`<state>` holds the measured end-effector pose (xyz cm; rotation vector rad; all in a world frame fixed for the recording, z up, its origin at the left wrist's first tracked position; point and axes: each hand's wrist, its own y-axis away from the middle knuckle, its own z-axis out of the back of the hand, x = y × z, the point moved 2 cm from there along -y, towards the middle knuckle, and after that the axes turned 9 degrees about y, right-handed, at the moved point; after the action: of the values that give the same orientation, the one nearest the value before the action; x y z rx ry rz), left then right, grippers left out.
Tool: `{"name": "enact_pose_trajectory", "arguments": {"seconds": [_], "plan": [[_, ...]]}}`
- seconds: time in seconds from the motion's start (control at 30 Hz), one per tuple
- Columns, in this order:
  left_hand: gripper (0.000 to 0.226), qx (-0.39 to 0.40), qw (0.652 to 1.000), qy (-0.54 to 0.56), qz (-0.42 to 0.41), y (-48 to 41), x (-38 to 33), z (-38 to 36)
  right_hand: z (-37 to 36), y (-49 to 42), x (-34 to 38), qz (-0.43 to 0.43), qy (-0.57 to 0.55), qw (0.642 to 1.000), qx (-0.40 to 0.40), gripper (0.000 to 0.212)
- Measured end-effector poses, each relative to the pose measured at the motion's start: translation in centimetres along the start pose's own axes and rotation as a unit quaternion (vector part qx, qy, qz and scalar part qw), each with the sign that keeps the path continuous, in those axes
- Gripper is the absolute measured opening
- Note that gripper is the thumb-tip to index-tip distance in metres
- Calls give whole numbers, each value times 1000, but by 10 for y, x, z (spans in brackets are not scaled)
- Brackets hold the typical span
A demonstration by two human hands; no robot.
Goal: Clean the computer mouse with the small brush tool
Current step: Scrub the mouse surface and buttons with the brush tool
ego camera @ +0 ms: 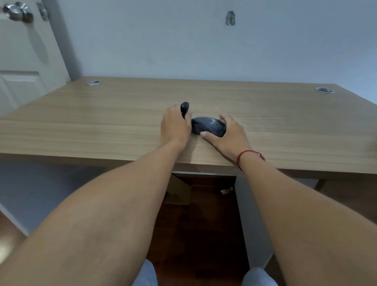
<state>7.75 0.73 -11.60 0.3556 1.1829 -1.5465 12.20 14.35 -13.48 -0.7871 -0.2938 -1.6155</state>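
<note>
The likeliest slip is the mouse (pixel 208 126) skidding or twisting on the smooth desk (pixel 115 115) if the brush (pixel 184 109) pushes sideways harder than the right hand (pixel 227 135) braces it. The bristles are hidden, so aim is hard to judge. The left hand (pixel 175 127) has its grip clenched around the brush handle, whose rounded end pokes above the knuckles. The right grip cups the mouse loosely, thumb at its near edge. The mouse sits just right of the brush grip.
</note>
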Motion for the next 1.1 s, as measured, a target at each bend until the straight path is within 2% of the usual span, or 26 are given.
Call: {"name": "enact_pose_trajectory", "arguments": {"seconds": [0.1,0.2,0.27,0.37,0.5,0.63,0.73,0.83,0.93,1.1], "plan": [[29,-29,999,34,2,2,-1,1,2,4,2,-11,-34,999,-11,79],[31,-75,990,118,-4,4,-7,4,3,3,4,-35,-59,997,-25,60],[32,-66,991,117,5,6,-6,5,4,2,4,-43,-69,996,-26,53],[31,-57,993,102,17,6,-4,4,5,4,4,-37,-56,997,-25,53],[31,-74,986,148,-4,5,-10,2,2,4,5,-52,-35,997,-45,62],[32,-51,989,123,71,0,3,0,2,3,5,-50,-28,997,-49,61],[33,-48,987,116,97,-4,7,-3,4,3,3,-46,-42,997,-43,50],[34,-83,980,149,100,-3,3,0,4,1,3,-55,-56,996,-35,42],[36,-119,962,212,121,0,0,4,1,-1,5,-74,-66,994,-52,43],[30,-52,967,211,135,3,3,0,-2,-4,9,-113,-76,988,-77,47]]}}
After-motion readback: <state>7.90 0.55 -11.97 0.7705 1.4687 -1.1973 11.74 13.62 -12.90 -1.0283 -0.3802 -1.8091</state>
